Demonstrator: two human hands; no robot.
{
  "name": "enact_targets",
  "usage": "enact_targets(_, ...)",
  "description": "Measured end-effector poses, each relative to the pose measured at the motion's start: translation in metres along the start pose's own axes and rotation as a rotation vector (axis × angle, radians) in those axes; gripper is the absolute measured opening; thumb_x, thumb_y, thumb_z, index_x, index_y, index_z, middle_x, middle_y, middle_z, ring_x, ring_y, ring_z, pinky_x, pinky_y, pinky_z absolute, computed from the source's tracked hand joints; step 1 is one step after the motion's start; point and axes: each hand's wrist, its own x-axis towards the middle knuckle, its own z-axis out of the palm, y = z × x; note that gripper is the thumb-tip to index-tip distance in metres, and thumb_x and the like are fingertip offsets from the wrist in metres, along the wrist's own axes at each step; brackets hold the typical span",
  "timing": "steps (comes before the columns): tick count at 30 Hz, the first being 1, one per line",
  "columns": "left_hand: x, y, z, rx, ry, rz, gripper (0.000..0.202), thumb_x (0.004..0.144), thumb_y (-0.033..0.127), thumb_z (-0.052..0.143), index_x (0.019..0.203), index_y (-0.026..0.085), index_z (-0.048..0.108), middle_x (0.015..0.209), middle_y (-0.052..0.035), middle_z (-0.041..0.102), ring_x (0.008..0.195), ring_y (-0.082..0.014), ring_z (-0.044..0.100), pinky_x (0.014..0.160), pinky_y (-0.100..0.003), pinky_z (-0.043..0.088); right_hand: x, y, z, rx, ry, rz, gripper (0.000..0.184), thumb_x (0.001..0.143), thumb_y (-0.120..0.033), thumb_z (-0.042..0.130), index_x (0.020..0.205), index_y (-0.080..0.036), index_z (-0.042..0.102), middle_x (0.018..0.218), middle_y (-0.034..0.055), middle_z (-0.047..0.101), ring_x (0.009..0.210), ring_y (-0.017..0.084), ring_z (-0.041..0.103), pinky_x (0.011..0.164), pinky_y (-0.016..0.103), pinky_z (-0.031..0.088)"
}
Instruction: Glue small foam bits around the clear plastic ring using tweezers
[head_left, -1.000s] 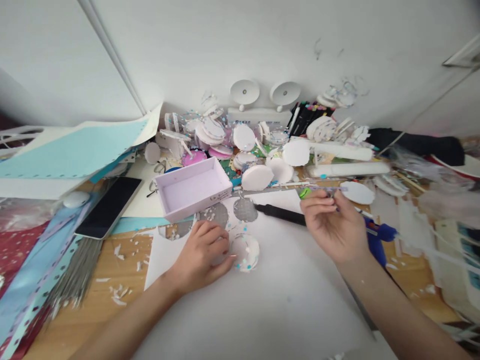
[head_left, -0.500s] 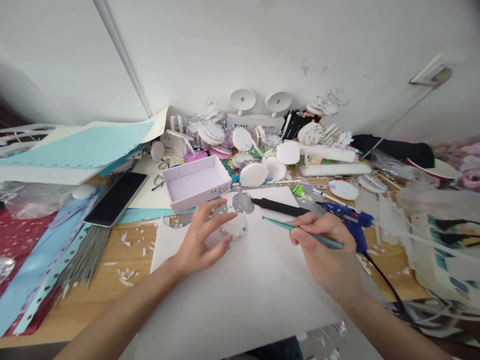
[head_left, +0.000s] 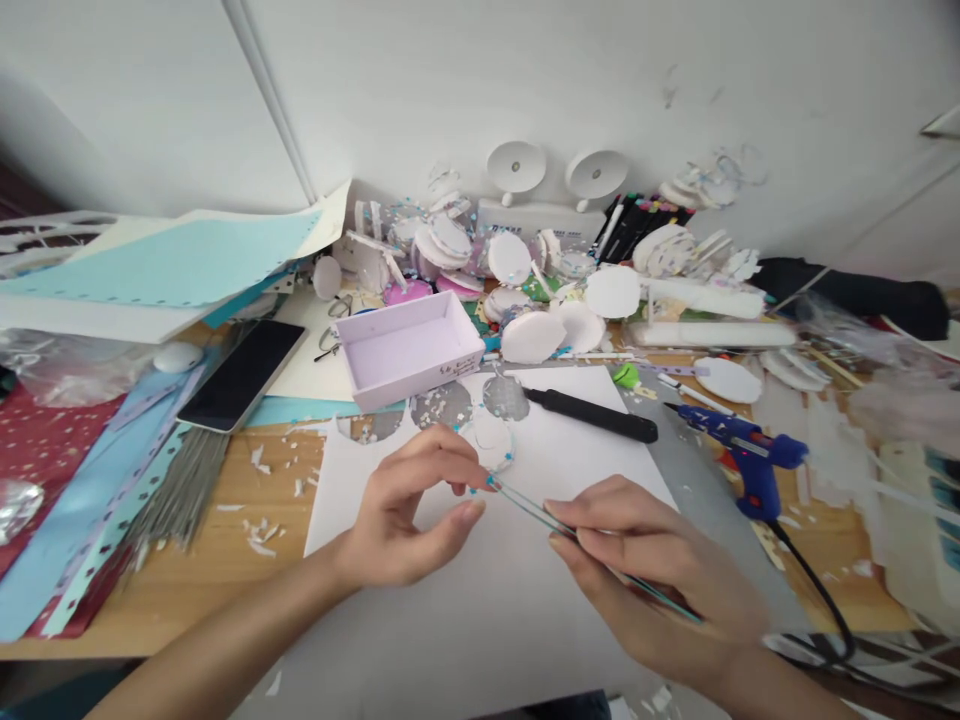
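In my right hand (head_left: 652, 560) is a pair of teal tweezers (head_left: 666, 598), held between thumb and fingers, with its tips pointing left. Those tips meet a tiny blue star (head_left: 491, 481) just beside my left index fingertip. My left hand (head_left: 409, 510) has its fingers curved, with the thumb apart from the index finger; whether a fingertip touches the star I cannot tell. Just beyond the fingers, a round white disc (head_left: 489, 435) ringed with small blue stars lies on a white sheet (head_left: 480, 620). Part of the disc's near edge is hidden by my left hand.
A lilac box (head_left: 409, 380) stands behind my left hand. Beyond the sheet's round cutouts lie a black pen-shaped tool (head_left: 600, 415) and a blue glue gun (head_left: 750, 455). Several white discs (head_left: 532, 337) pile up by the wall. A phone (head_left: 244, 375) lies at left.
My right hand has brought the tweezers left and down to my left fingertips. My left fingers have curled in from a wider spread. The whole view has shifted slightly.
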Motion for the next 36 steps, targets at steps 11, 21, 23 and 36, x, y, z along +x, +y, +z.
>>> enact_targets(11, 0.003, -0.003, 0.001, -0.010, 0.002, -0.009, 0.013, 0.082, 0.006, 0.058, 0.086, 0.014, 0.067, 0.075, -0.0061, 0.061, 0.067, -0.0145, 0.057, 0.060, -0.027, 0.048, -0.003, 0.006, -0.001, 0.030, -0.047, 0.058, 0.039, 0.069, 0.006, 0.065, 0.097, -0.022, 0.066, 0.089, 0.0060, 0.072, 0.073, 0.019, 0.070, 0.058, 0.031, 0.059)
enact_targets(21, 0.003, -0.005, 0.002, -0.013, -0.018, -0.011, 0.014, 0.079, 0.004, 0.059, 0.084, 0.014, 0.067, 0.074, -0.0048, 0.059, 0.065, -0.0132, 0.055, 0.059, -0.027, 0.048, -0.011, 0.016, -0.008, 0.369, 0.099, 0.562, 0.017, 0.077, -0.010, 0.070, 0.079, -0.024, 0.059, 0.081, 0.0008, 0.067, 0.077, 0.015, 0.068, 0.065, 0.025, 0.058)
enact_targets(23, 0.003, -0.006, 0.002, -0.013, -0.022, -0.014, 0.014, 0.079, 0.004, 0.059, 0.084, 0.014, 0.067, 0.074, -0.0049, 0.060, 0.064, -0.0133, 0.055, 0.060, -0.027, 0.048, -0.010, 0.016, -0.008, 0.365, 0.098, 0.578, 0.017, 0.077, -0.011, 0.071, 0.077, -0.024, 0.060, 0.080, 0.0002, 0.067, 0.077, 0.014, 0.068, 0.065, 0.023, 0.058)
enact_targets(36, 0.002, -0.005, 0.001, -0.022, -0.069, -0.016, 0.016, 0.077, 0.001, 0.061, 0.087, 0.012, 0.069, 0.076, -0.0064, 0.060, 0.065, -0.0132, 0.055, 0.059, -0.026, 0.047, -0.001, 0.008, -0.005, 0.297, 0.037, 0.570, 0.017, 0.077, -0.010, 0.069, 0.072, -0.021, 0.058, 0.075, -0.0012, 0.065, 0.071, 0.010, 0.067, 0.060, 0.018, 0.056)
